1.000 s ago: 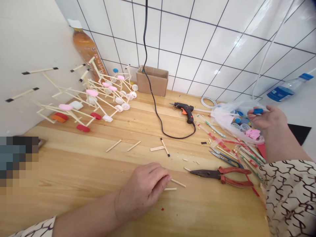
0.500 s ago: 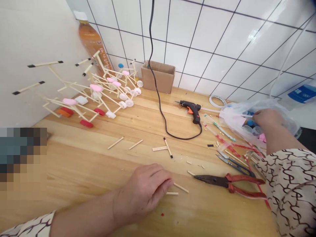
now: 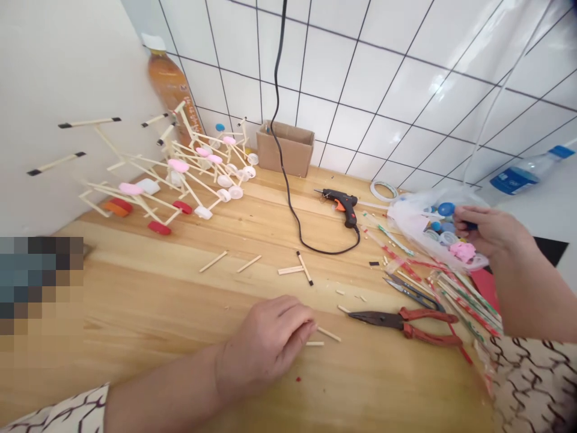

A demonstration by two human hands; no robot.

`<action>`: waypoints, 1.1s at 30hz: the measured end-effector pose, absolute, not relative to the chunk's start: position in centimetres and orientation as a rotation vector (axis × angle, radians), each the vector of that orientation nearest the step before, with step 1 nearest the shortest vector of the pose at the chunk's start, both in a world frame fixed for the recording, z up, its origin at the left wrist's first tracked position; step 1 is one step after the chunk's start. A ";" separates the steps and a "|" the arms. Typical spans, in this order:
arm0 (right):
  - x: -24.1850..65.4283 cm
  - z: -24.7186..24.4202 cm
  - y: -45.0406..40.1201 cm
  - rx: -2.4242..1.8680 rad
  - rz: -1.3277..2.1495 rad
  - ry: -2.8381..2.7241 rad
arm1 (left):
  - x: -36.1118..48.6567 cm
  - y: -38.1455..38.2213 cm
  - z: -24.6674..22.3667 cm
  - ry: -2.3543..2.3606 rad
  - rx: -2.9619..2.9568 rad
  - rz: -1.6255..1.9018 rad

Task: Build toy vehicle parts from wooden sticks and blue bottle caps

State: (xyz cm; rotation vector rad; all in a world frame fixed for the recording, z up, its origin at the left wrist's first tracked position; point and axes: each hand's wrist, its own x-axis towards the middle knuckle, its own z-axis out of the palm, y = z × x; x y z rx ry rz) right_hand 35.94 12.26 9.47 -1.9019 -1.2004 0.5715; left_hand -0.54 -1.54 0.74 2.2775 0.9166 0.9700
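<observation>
My left hand [image 3: 274,337] rests on the wooden tabletop with its fingers curled closed. What they hold, if anything, is hidden. Two short wooden sticks lie at its fingertips, one slanted [image 3: 330,335] and one level [image 3: 315,344]. Over at the right, my right hand [image 3: 491,231] is closed on a blue bottle cap [image 3: 446,209] above a clear plastic bag [image 3: 406,215]. Something dark blue also shows under its fingers. Inside the bag are more caps and a pink lump [image 3: 462,252].
Stick models [image 3: 148,162] with cap wheels stand at left, by a tea bottle [image 3: 174,90]. Near the wall are a cardboard box [image 3: 286,150] and a corded glue gun [image 3: 340,204]. Red-handled pliers [image 3: 406,322], thread snips [image 3: 415,291] and wrapped sticks [image 3: 469,304] lie right.
My right hand has come up out of the plastic bag with a blue bottle cap. The view has shifted a little to the right. My left hand stays in place.
</observation>
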 end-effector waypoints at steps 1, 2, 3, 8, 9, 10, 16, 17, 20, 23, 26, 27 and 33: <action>34.6 9.7 10.8 -1.837 0.688 -1.185 | -0.5 -1.5 0.7 0.912 2.264 0.988; 33.2 9.7 9.2 -1.779 0.789 -1.169 | -0.5 -1.6 0.6 0.898 2.253 1.025; 31.7 9.5 7.5 -1.731 0.887 -1.159 | -0.4 -1.6 0.5 0.898 2.239 1.064; 23.6 6.9 -0.5 -1.386 1.563 -0.856 | -0.3 -2.2 0.6 0.873 2.157 1.238; 22.2 6.4 -1.6 -1.361 1.644 -0.789 | -0.4 -2.4 0.7 0.861 2.130 1.244; 20.8 5.9 -2.5 -1.350 1.719 -0.738 | -0.4 -2.5 0.8 0.841 2.105 1.239; 16.6 4.4 -4.5 -1.259 1.907 -0.629 | -0.2 -2.6 1.0 0.721 2.072 1.247; 16.4 4.3 -4.6 -1.231 1.920 -0.604 | -0.2 -2.5 1.0 0.716 2.075 1.250; 16.3 4.3 -4.5 -1.094 1.992 -0.544 | -0.1 -2.4 0.8 0.793 2.039 1.254; 16.7 4.0 -4.4 -0.965 2.051 -0.541 | -0.2 -2.5 0.9 0.904 1.985 1.244; 17.0 3.6 -4.3 -0.931 2.016 -0.579 | -0.3 -2.5 1.1 0.893 2.001 1.267; 17.0 3.6 -4.3 -0.939 1.979 -0.597 | -0.3 -2.5 1.2 0.866 2.016 1.281; 16.5 3.7 -4.7 -1.017 1.825 -0.709 | -0.2 -2.8 1.5 0.774 2.073 1.260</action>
